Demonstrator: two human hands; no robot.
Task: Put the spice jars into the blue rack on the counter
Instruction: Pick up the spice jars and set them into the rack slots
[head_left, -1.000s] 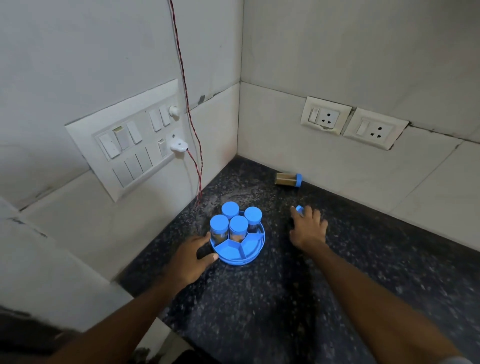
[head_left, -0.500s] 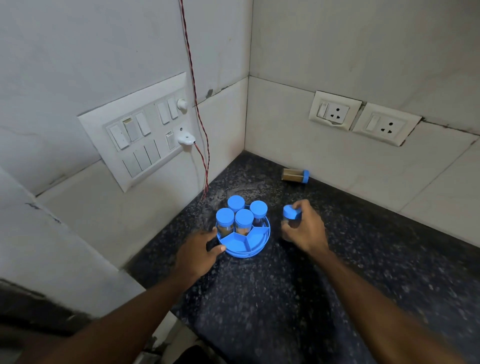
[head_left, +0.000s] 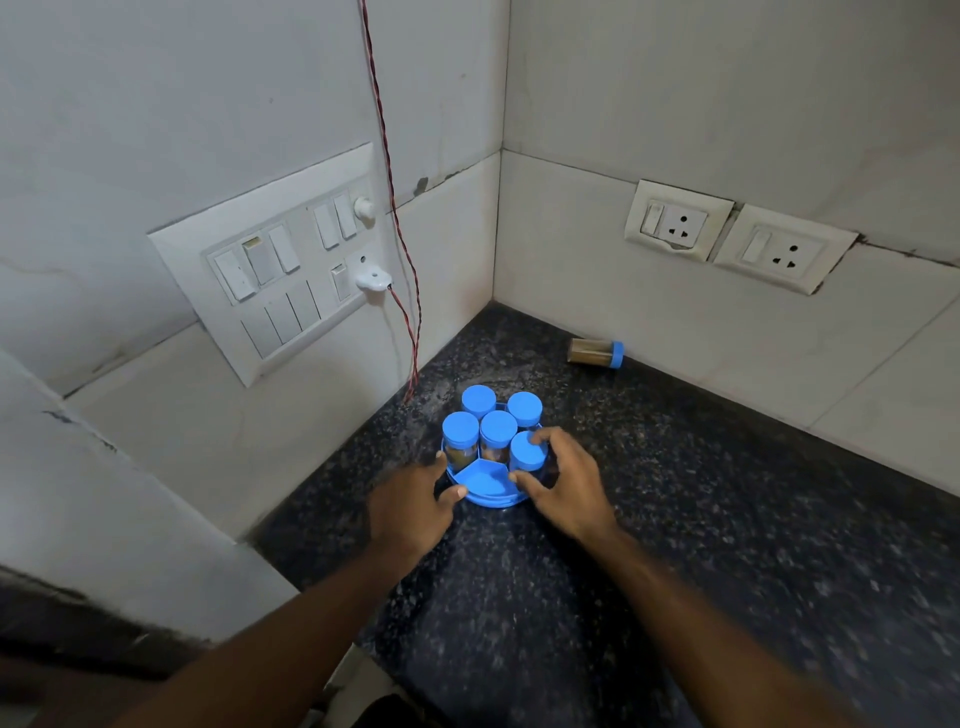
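Note:
A round blue rack stands on the dark speckled counter near the corner. Several blue-lidded spice jars stand upright in it. My right hand grips the front-right jar, which sits in a rack compartment. One front compartment shows empty blue plastic. My left hand holds the rack's left rim, thumb on its edge. Another spice jar with a blue lid lies on its side by the back wall, apart from both hands.
A switch panel with a white plug and a red-black twisted wire hangs on the left wall, the wire reaching down behind the rack. Two sockets sit on the back wall. The counter's front-left edge drops off beside my left forearm.
My right hand lifted a jar off the counter, carried it left and set it into the rack's front-right compartment. My left hand stayed on the rack's rim.

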